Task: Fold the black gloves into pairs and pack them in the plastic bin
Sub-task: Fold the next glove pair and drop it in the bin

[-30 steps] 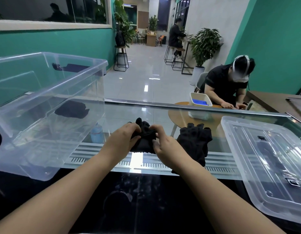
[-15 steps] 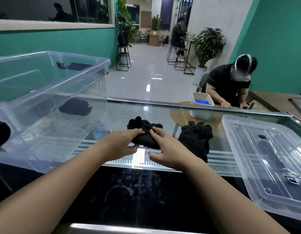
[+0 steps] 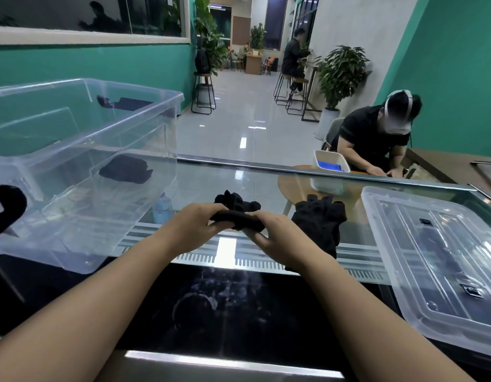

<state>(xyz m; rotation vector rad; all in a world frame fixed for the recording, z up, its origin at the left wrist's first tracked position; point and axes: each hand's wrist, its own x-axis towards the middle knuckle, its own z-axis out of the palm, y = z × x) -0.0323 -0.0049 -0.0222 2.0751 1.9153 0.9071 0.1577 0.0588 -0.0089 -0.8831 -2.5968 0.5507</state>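
Note:
My left hand (image 3: 193,226) and my right hand (image 3: 280,238) both grip a bunched pair of black gloves (image 3: 237,212) just above the glass counter, its fingers sticking up at the far side. To the right of my right hand lies a pile of more black gloves (image 3: 318,216). The clear plastic bin (image 3: 145,111) stands at the left, holding a folded black glove bundle (image 3: 125,169) at its far side. Another black glove bundle (image 3: 7,208) shows at the bin's near left corner.
The bin's clear lid (image 3: 442,257) lies upturned at the right on the glass counter (image 3: 225,183). Beyond the counter a person (image 3: 376,139) sits at a round table with a white tray (image 3: 331,161). Stools and plants stand further back.
My hands have drawn closer together on the glove pair, rolling its near part into a tighter bunch. The camera has tilted slightly; the pile and bin have not moved.

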